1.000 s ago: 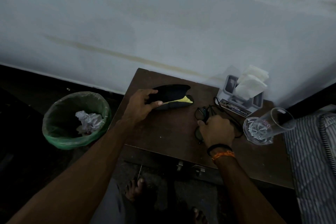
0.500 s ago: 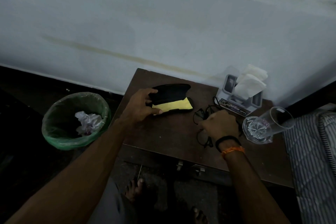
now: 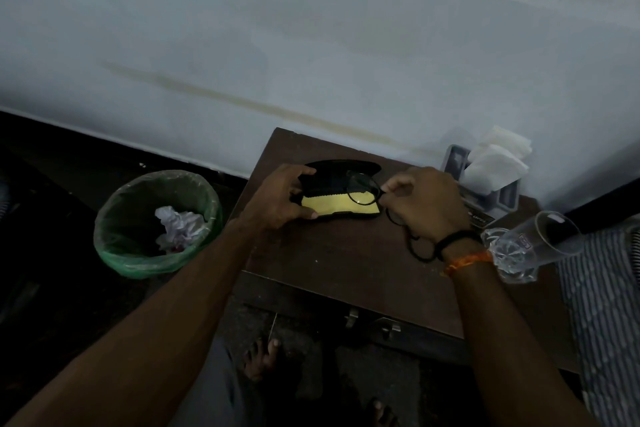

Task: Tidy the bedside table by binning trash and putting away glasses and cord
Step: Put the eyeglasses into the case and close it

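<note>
Black round-framed glasses pinched at fingertips, one lens over open black case; yellow cloth inside.

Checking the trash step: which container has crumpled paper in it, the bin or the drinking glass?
The green-lined bin on the floor holds it; the drinking glass looks empty.

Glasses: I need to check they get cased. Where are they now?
In the head view the glasses hang pinched in the right hand, over the open case that the left hand steadies.

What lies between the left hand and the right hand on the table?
In the head view, the open glasses case with its yellow cloth lies between left hand and right hand.
</note>
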Demonstrator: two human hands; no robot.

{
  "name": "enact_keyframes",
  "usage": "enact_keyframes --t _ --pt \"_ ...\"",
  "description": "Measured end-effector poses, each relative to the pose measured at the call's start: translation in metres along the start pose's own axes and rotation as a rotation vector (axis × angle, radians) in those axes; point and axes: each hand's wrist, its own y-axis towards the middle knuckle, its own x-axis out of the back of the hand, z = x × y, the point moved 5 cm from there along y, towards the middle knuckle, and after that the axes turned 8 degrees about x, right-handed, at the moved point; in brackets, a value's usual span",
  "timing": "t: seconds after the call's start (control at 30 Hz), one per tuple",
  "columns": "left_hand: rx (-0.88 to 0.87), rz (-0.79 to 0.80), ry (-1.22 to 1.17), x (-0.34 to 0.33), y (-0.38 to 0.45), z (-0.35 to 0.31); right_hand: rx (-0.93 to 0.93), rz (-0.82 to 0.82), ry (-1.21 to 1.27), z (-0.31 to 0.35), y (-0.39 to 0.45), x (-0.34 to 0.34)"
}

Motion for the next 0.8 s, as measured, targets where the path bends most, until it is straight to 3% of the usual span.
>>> enact_keyframes --t 0.13,0.3,0.8 --pt "-0.032 -0.005 0.028 0.002 0.001 0.0 0.168 -0.013 -0.201 0.013 0.018 -0.024" --pt "-0.053 0.001 0.053 0.006 0.003 0.004 0.211 0.01 -0.334 0.013 0.029 -0.058" --pt "-0.11 0.03 0.107 0.006 0.004 0.008 0.201 0.155 -0.317 0.0 0.038 -0.104"
